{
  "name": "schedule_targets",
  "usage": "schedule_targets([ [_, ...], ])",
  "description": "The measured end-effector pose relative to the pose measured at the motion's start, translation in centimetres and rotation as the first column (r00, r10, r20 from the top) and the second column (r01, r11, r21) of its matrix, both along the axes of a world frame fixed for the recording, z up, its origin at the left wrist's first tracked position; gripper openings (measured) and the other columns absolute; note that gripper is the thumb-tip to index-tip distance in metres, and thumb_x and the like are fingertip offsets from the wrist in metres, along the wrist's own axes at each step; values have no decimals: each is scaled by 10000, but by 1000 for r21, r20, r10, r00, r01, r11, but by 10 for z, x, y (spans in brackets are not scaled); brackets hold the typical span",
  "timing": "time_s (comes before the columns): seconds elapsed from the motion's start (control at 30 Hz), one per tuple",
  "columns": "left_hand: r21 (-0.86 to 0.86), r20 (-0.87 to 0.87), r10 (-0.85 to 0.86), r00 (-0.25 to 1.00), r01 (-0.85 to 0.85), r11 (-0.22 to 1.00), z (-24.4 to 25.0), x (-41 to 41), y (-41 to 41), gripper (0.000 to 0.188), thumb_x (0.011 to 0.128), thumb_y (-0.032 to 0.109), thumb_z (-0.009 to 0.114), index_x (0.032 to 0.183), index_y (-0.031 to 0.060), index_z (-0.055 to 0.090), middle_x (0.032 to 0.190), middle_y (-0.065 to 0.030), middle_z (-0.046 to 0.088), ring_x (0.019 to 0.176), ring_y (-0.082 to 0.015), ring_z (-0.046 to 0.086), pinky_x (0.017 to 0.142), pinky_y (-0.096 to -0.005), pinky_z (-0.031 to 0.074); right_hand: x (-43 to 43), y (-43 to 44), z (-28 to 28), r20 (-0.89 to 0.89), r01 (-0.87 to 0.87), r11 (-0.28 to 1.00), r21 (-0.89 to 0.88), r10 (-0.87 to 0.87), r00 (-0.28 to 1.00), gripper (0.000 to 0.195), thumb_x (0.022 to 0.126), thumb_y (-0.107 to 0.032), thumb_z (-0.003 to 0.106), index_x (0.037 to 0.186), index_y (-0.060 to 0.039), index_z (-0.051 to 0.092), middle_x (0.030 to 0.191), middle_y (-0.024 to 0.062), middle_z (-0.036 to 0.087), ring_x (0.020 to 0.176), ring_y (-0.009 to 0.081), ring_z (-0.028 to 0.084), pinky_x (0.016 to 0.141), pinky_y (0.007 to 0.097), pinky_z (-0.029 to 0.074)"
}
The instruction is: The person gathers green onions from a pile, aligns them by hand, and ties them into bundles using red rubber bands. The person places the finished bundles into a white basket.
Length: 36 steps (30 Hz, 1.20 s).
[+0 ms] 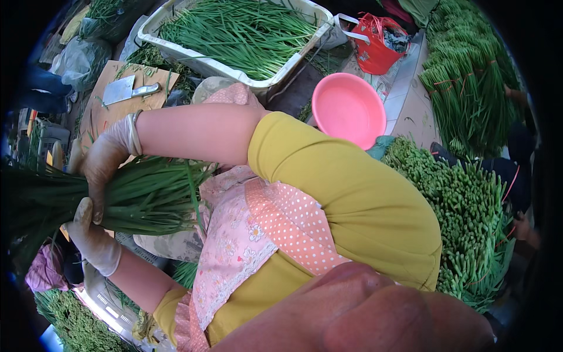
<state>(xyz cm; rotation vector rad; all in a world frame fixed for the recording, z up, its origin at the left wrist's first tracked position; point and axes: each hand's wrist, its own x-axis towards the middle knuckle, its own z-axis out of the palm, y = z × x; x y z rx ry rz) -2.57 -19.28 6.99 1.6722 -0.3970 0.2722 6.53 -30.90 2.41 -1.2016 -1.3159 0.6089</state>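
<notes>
A thick bunch of long green leaves, apparently garlic chives (149,198), lies sideways at the left, its cut ends towards the floral apron. My right hand (103,165), in a thin whitish glove, is wrapped over the bunch from above. Just below it my left hand (92,240), gloved too, grips the bunch from the lower side, its thumb on the leaves and its fingers partly hidden. Beyond my right forearm a cleaver (121,90) with a metal handle rests on a wooden board (99,116) among green scraps.
A white plastic tub (206,59) of loose leaves stands at the top. Right of it are a red bag (376,48) and a pink basin (347,110). Tied bundles (466,83) and upright stalks (453,220) line the right, where another person's hand (525,231) shows.
</notes>
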Motion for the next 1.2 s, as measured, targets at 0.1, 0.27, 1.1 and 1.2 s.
schedule_targets([
  [0.1, -82, 21, 79, 997, -77, 994, -12, -2, -5, 591, 651, 185, 651, 1160, -57, 474, 1106, -130, 539, 1091, -256, 480, 1005, -353, 332, -6, -9, 5, 236, 250, 951, -184, -204, 950, 722, 645, -537, 766, 1142, -52, 570, 1017, 84, 608, 1124, 183, 474, 940, 268, 350],
  [0.27, -277, 20, -9, 1000, 14, 961, -22, -8, -14, 531, 721, 163, 571, 1199, -36, 458, 986, -107, 550, 1130, -320, 473, 1043, -452, 300, -23, -18, -7, 152, 293, 936, -193, -267, 952, 782, 636, -570, 750, 1156, -25, 541, 1103, 154, 598, 1080, 239, 540, 917, 296, 416],
  [1.1, -705, 167, 610, 775, -339, 623, -16, -43, 144, 407, 879, 219, 370, 1075, -68, 583, 1071, -185, 636, 988, -258, 611, 930, -389, 449, -13, -101, -95, 172, 870, 465, -166, -855, 490, 331, 745, -94, 479, 999, -110, 691, 927, 176, 649, 882, 293, 616, 827, 368, 471],
  [1.2, -682, 161, 741, 651, -469, 561, -18, -42, 178, 423, 865, 242, 377, 1066, -63, 590, 1075, -182, 635, 1004, -254, 603, 933, -372, 444, -29, -114, -88, 37, 900, 299, -317, -944, 327, 260, 785, -175, 554, 991, -74, 677, 978, 162, 642, 862, 286, 621, 808, 378, 481],
])
